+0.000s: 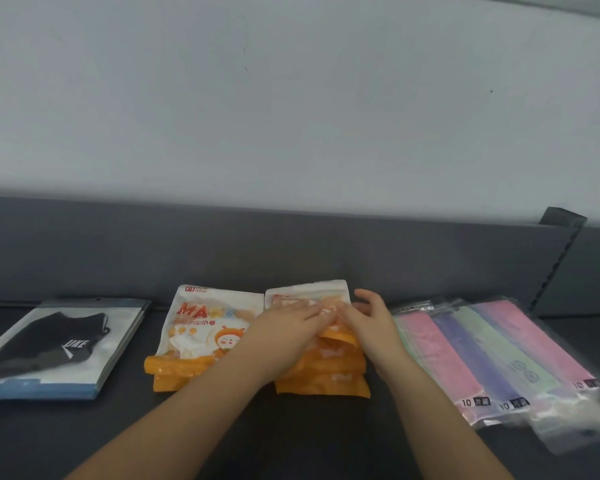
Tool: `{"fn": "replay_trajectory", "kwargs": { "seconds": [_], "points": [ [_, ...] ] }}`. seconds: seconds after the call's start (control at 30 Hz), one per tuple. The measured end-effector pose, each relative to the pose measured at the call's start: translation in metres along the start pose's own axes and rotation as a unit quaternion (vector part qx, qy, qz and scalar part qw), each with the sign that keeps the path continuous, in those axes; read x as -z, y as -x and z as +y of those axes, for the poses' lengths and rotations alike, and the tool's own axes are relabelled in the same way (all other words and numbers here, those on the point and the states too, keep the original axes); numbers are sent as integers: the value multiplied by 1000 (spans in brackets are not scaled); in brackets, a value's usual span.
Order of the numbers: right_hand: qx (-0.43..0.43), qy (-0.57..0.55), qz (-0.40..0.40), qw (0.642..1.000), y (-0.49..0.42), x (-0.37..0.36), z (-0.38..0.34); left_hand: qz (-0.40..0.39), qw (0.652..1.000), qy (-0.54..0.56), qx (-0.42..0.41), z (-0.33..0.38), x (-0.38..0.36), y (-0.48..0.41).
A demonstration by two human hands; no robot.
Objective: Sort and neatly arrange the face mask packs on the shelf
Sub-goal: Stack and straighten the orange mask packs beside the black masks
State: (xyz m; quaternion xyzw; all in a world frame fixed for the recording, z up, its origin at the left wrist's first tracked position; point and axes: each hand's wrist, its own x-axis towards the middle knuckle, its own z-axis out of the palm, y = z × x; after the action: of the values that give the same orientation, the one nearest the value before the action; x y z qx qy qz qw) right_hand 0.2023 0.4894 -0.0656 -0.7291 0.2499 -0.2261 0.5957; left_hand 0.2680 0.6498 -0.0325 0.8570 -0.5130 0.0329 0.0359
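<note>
Readable print on the packs, left to right

The black mask pack (pixel 63 344) shows white letters "UKE" with a swoosh mark; the left orange-and-white pack (pixel 205 334) reads "MA…" in big orange letters, the rest blurred, and its small red logo up top is too small to read; the pastel strip packs (pixel 492 358) carry "10" beside black tags, three of them visible.

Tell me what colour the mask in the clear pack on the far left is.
Black, with white lettering: the black fabric mask, clearest in the head view.
</note>
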Motion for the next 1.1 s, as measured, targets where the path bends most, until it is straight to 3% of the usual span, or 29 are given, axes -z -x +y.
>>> {"fn": "replay_trajectory", "kwargs": {
  "seconds": [0.13,0.27,0.6,0.67,0.73,0.83,0.9,0.97,1.03,1.07,1.1],
  "points": [
    [55,-46,-14,997,5,-10,-14,129,986,-74,-75,-15,10,18],
    [89,-16,-65,994,8,-30,-28,175,978,-100,-55,-45,7,30],
    [89,181,-72,977,3,-62,-7,127,987,-92,29,-103,-39,73],
    [115,221,-73,966,4,-70,-8,100,993,-23,54,-103,-40,77],
    [143,264,-83,950,7,-79,-10,92,986,120,74,-108,-36,84],
    [170,298,-133,930,15,-89,-16,213,915,306,157,-118,-27,91],
    [185,323,-180,910,19,-94,-18,248,848,366,292,-128,-22,91],
    [193,362,-218,885,22,-99,-17,161,765,476,403,-136,-17,89],
    [180,391,-242,870,22,-101,-13,71,664,615,419,-139,-14,86],
    [174,400,-250,864,22,-102,-12,56,640,651,406,-140,-15,86],
    [170,406,-256,861,23,-102,-11,54,638,658,396,-142,-16,84]
  ]
}}
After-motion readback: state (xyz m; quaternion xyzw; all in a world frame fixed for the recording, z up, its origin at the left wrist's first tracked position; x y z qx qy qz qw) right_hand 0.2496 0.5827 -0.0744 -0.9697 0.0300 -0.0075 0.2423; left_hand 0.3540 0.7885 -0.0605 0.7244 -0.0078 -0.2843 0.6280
